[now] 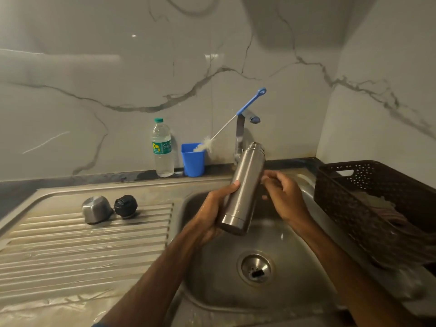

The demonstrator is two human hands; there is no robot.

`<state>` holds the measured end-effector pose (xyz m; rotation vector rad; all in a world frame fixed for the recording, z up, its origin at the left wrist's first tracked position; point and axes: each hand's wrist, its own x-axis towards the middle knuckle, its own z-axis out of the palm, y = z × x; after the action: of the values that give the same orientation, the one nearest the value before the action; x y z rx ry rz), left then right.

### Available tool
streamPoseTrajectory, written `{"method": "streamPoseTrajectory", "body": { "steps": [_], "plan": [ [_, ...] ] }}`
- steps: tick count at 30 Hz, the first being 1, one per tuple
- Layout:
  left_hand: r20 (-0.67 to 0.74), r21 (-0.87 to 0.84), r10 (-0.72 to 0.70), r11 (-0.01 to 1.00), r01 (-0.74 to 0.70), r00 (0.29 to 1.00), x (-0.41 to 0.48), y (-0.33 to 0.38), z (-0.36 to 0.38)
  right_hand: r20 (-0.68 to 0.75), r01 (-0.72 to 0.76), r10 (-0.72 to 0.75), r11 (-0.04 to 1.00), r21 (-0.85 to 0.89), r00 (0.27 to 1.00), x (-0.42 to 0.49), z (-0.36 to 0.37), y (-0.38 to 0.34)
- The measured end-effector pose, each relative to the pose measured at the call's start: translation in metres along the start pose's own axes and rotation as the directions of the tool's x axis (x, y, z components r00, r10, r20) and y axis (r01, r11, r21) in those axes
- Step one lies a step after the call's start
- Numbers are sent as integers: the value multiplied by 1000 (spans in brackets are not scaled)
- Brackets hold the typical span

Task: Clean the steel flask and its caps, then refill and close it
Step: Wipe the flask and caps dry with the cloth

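As things stand: flask point(243, 187) mid-wash, uncapped, held tilted over sink point(212, 286), mouth up toward tap point(240, 131); no water seen running.
L hand point(212, 213): fingers wrapped round flask's lower body, thumb on front.
R hand point(283, 192): fingers loosely curled just beside flask's middle; touching or not, can't tell; nothing seen in them.
Caps: steel cap point(96, 208) & black cap point(125, 206) lie side by side on drainboard point(70, 256), well apart from flask.
Tools: brush point(251, 101) stands in blue cup point(193, 161), next to water bottle point(162, 149).
Done, prob.: caps off; flask wet w/ drops, so at least rinsed.
Left, prob.: finish cleaning, refill (bottle looks the likely source), fit both caps.
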<state>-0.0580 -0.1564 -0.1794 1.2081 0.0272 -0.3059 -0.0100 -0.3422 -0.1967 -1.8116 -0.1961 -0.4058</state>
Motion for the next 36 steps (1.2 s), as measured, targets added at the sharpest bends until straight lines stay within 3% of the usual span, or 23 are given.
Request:
{"method": "streamPoseTrajectory", "body": {
  "steps": [2,5,10,13,20,27,33,36],
  "plan": [
    [44,-95,12,995,-7,999,2,-1,-2,69,-65,56,989,133,996,-2,2,-4],
    [83,-174,-6,985,21,997,1,-2,-3,89,-15,1,987,159,996,-7,5,-11],
    [122,-76,11,997,-2,992,4,-5,-5,61,72,-85,979,191,995,-6,10,-12],
    [86,-20,24,1000,-22,996,5,-8,-2,59,47,-60,979,198,996,-8,11,-14],
    [103,-149,25,989,-10,994,10,-13,-2,76,-27,7,964,265,997,-2,-1,-13],
    [134,-239,25,971,8,991,9,-22,6,-57,167,-171,983,-77,984,3,-20,-22],
    [122,-193,49,981,-25,991,8,-25,8,-17,157,-181,896,-415,983,-4,-78,-80],
    [103,-218,60,975,-36,993,12,-26,6,-35,70,-102,860,-505,994,-1,-136,-104]
  ]
}}
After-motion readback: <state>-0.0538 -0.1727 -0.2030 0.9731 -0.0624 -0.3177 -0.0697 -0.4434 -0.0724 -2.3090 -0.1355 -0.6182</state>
